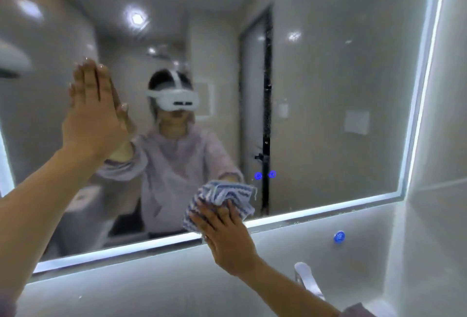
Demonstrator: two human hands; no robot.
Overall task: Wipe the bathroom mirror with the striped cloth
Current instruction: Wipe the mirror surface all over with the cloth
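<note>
Pressing against the lower middle of the mirror (328, 89), the striped cloth (222, 198) is bunched into soft folds, with narrow blue and white bands running across it. The right hand (227, 235) lies flat over its lower part, fingers spread on the fabric, so this grip pins the cloth to the glass rather than closing around it. One corner of the cloth hangs over the mirror's lit bottom edge.

The left hand (93, 114) rests open on the glass at upper left, palm flat, fingers straight and together, holding nothing; its reflection meets it fingertip to fingertip.

A bright light strip (417, 104) frames the mirror along its bottom and right edges. Two small blue touch icons (265, 175) glow in the glass just right of the cloth. Below the mirror the wall is pale grey tile (151, 278), with a round blue button (339, 237) to the right and a white tap (307, 278) beneath it.

In the reflection stand a person in a pale lilac top wearing a white headset, a dark-framed door, ceiling spotlights and a toilet at lower left.

Both forearms are cut off by the frame's bottom edge, the whole view is soft and blurred, and the glass under the cloth is hidden. Whether any wash surface sits below the tap cannot be told
</note>
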